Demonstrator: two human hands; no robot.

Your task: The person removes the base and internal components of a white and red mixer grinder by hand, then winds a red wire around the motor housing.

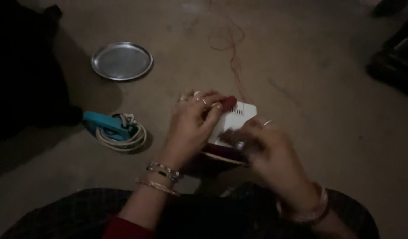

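A small white box-shaped device [236,116] with a dark red base lies on the floor in front of me. My left hand [193,124] rests on its left end, fingers curled around a red spool-like part [231,102] at its top. My right hand [268,150] is blurred and covers the device's near right side, fingers bent on its edge. A thin red thread [232,53] runs from the device away across the floor. Both wrists carry bangles.
A round steel plate [121,60] lies on the floor at the far left. A blue-handled iron with a coiled white cord [117,130] sits left of my hands. Dark objects stand at the left edge and the far right corner [396,57].
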